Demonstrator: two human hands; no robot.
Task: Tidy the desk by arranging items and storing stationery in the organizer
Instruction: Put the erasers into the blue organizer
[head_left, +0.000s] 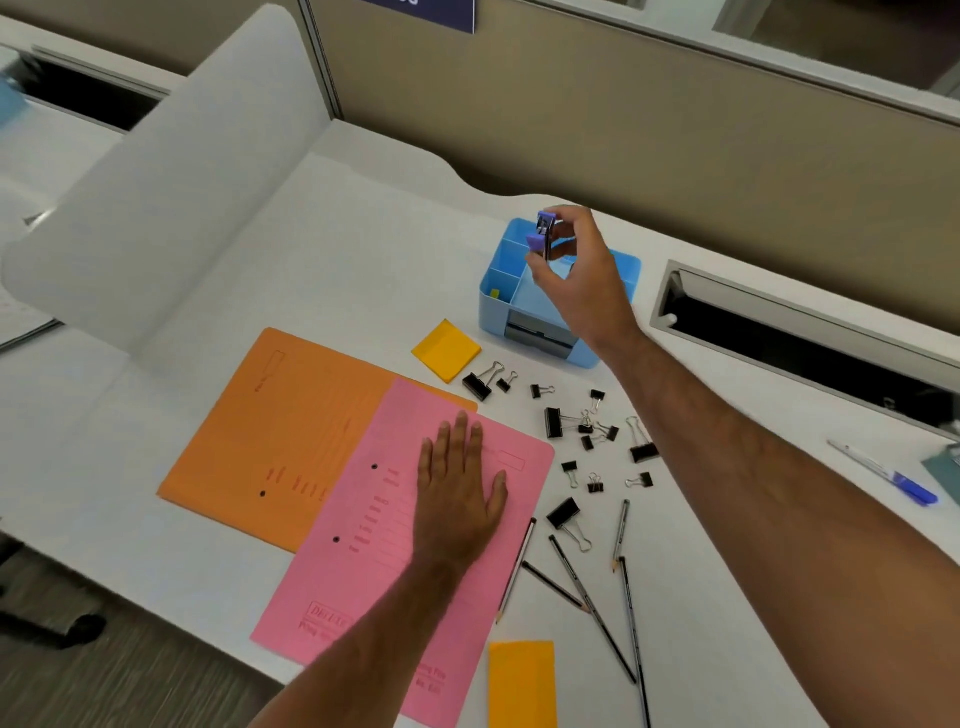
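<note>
Your right hand (576, 275) is pinching a small purple stapler (543, 235) above the blue organizer (498, 291) on the tabletop (322, 249), while your left hand (460, 488) is lying flat, fingers straight, on the pink folder (374, 561).

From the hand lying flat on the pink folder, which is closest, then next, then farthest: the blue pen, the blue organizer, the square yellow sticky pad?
From the left hand:
1. Square yellow sticky pad, just beyond the fingertips.
2. Blue organizer, farther back, right.
3. Blue pen, far right.

Left hand (460, 493) flat, fingers straight; right hand (576, 275) raised, fingertips pinched, arm outstretched.
</note>
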